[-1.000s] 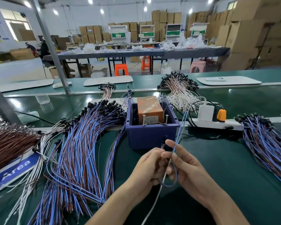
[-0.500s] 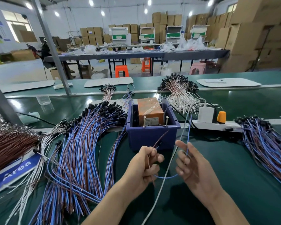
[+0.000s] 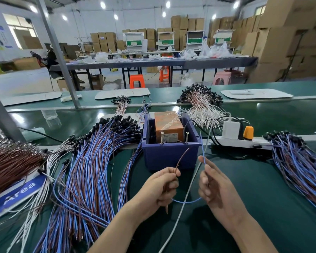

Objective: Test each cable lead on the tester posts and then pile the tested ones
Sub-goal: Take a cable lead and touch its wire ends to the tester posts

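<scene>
Green counter [image 3: 263, 189] fills the frame; big untested-looking pile [image 3: 84, 170] left, smaller pile [image 3: 299, 161] right, blue tester box [image 3: 170, 156] centre. My left hand [image 3: 161, 187] pinches brown lead [image 3: 181, 157], right hand [image 3: 213, 183] pinches blue lead [image 3: 202, 150], apart, just short of posts [image 3: 187, 137]. Plenty left, I judge.

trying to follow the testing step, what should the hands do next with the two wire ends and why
Probably bring both ends forward onto the two posts. The left hand pinches the brown lead and the right hand the blue lead, both tips raised short of the tester box, touching neither post.
</scene>
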Available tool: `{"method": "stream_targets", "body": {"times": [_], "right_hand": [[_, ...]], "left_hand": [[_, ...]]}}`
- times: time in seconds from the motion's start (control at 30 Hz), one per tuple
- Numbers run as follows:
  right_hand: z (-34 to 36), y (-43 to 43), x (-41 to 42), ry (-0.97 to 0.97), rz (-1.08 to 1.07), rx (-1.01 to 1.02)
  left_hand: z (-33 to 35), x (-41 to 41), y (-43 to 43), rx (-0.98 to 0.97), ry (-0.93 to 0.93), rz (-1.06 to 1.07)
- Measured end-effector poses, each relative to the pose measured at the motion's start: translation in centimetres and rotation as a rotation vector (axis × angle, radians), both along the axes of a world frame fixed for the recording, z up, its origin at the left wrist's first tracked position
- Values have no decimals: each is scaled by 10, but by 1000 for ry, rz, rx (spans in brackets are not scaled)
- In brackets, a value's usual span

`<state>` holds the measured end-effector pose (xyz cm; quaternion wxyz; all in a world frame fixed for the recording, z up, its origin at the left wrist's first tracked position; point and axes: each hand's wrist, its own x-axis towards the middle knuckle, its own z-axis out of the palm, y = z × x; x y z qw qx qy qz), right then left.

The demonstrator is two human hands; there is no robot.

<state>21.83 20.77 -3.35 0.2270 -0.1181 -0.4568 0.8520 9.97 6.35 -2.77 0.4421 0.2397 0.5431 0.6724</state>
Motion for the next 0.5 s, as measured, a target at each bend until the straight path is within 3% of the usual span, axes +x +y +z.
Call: {"method": "stream_targets", "body": {"times": [0.33, 0.5], "right_hand": [[-1, 0, -5, -114, -129, -10], [-1, 2, -4, -124, -170, -20]], "left_hand": [[-8, -1, 2, 137, 7, 303], [-12, -4, 2, 298, -26, 281]]}}
